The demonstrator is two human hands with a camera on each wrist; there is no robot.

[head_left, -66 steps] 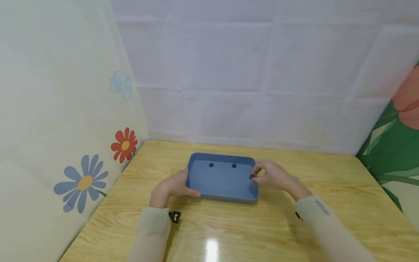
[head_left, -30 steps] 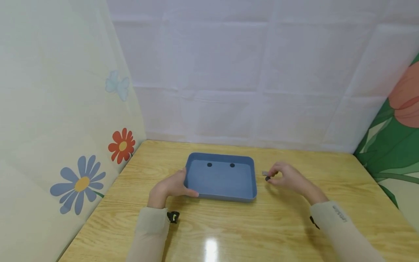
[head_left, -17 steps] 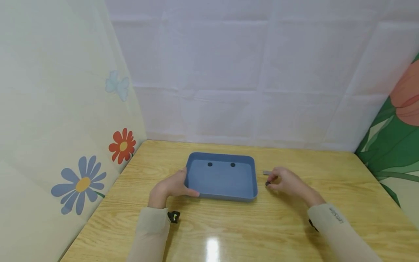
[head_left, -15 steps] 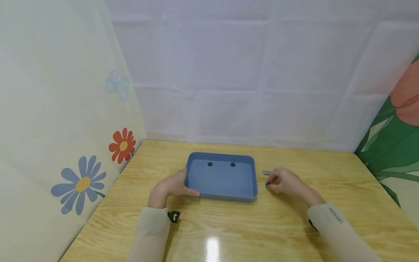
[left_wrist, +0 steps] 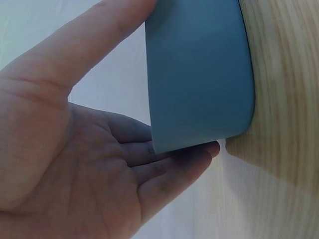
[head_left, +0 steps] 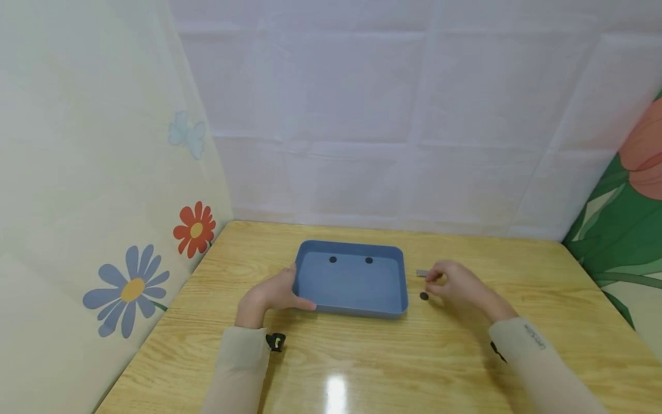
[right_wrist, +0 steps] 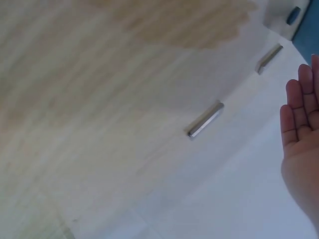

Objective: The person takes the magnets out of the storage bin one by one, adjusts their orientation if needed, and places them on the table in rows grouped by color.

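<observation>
A shallow blue rectangular tray (head_left: 351, 284) lies on the table, with two small black discs (head_left: 333, 259) inside along its far wall. My left hand (head_left: 271, 292) grips the tray's near left corner, thumb along the front wall and fingers at the end wall; the left wrist view shows the fingers against the corner (left_wrist: 199, 109). To the right of the tray, another black disc (head_left: 424, 296) lies on the wood, just below the fingertips of my right hand (head_left: 455, 284). That hand holds nothing; its fingers look straight in the right wrist view.
A small metal bar (head_left: 422, 273) lies between tray and right hand. In the right wrist view two such metal bars (right_wrist: 206, 119) show on the table. A white cloth (head_left: 362, 115) hangs behind the table (head_left: 310, 368), with flower-printed cloth at both sides.
My right hand carried a black disc from the tray's right end out to the table and let go of it there. The fingertips now sit slightly above the disc. My left hand stays at the tray.
</observation>
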